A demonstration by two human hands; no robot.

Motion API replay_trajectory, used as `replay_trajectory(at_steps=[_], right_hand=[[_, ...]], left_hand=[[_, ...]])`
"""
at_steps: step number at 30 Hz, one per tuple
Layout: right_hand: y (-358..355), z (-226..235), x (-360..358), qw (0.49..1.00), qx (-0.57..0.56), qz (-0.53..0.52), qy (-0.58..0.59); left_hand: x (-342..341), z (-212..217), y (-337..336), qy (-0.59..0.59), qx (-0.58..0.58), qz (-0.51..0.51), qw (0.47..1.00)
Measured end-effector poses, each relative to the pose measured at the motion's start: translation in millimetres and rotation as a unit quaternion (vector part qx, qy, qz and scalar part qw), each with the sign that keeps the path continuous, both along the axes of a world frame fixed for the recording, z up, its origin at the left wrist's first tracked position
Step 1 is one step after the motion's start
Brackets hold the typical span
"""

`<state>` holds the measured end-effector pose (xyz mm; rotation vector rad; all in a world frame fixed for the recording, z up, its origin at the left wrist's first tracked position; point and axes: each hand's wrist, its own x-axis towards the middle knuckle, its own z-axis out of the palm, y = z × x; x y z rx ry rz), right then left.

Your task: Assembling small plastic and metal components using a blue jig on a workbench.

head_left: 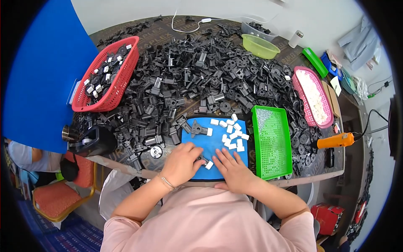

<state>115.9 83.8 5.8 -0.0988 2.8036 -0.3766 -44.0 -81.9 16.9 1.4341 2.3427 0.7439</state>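
A small black plastic part with a white rectangular plastic clip (206, 163) at its end lies on the flat blue work mat (216, 147), near the mat's front edge, between the two hands. The black body is mostly hidden under the fingers; the white clip (209, 165) pokes out toward the right. The left hand (181, 164) rests on it with fingers curled down over the black piece, pinching it against the mat. The right hand (231, 167) lies flat just beside it, fingers spread loosely, fingertips close to the white clip. Further back on the mat sit another black part with a white clip (199, 129) and a loose scatter of small white plastic clips (233, 133). A green mesh plastic tray (272, 142) stands just right of the mat.
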Motion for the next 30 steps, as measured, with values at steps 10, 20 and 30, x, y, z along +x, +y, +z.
replay_trajectory(at_steps=[10,20,30], right_hand=[[2,1,6,0.999,-0.036,-0.031,0.025],[68,11,-115,0.943,-0.100,-0.186,0.258],[98,0,-160,0.943,-0.013,-0.230,0.240]], left_hand=[[-25,2,2,0.097,0.080,0.008,0.992],[-80,-24,38,0.238,-0.068,0.126,0.961],[-93,-20,26,0.095,-0.006,0.170,0.981]])
